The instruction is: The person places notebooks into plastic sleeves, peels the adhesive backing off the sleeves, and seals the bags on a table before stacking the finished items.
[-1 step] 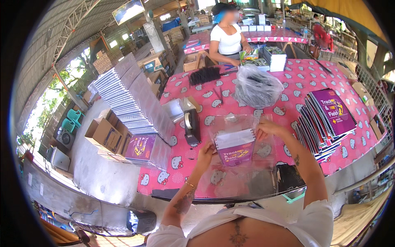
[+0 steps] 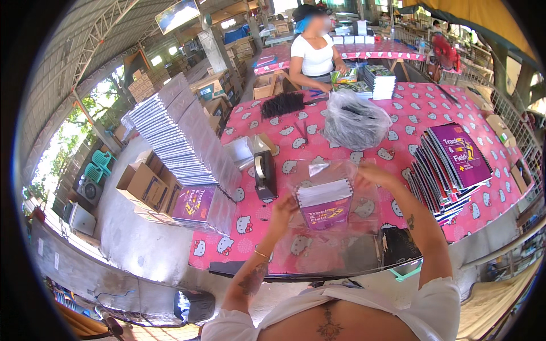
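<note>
A purple spiral-bound notebook with white page edges along its top lies in front of me, inside a clear plastic bag. My left hand is closed at the bag's left edge beside the notebook. At the upper right of the bag, my right hand has its fingers closed on the plastic. More clear plastic lies flat under and nearer than the notebook. Left of the bag stands a black tape dispenser. The fingertips of both hands are partly blurred.
A tall stack of bagged notebooks rises at the left. Loose purple notebooks are piled at the right. Beyond my hands sit a plastic-wrapped bundle, scissors and a black brush. A co-worker stands across the table.
The bag's far flap has shifted a little and now catches a bright glint. My hands have moved only slightly; the notebook stays in place.
</note>
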Demonstrator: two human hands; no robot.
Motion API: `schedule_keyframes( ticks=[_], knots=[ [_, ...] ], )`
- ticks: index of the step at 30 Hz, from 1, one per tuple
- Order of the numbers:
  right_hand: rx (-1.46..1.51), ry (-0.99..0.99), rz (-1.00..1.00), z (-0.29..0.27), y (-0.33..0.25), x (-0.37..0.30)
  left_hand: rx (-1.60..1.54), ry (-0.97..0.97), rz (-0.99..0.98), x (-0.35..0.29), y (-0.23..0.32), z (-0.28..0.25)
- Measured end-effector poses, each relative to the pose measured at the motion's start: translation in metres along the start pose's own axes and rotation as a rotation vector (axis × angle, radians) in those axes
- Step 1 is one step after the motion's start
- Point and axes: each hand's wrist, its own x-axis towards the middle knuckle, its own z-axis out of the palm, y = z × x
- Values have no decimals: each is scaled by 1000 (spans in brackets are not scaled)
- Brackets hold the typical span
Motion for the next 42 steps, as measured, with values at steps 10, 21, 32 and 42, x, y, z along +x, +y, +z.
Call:
schedule_keyframes(
  ticks=[10,21,32,42],
  knots=[
    [-581,450,-619,-5,-154,-67,558,191,472,81,186,7],
    [-867,192,-736,103,-122,-53,285,543,-218,100,-41,-156],
    [-856,244,-604,128,-145,-44,837,143,13,56,61,-109],
    [-818,96,-374,98,-155,-21,638,-347,585,59,142,-10]
  ],
)
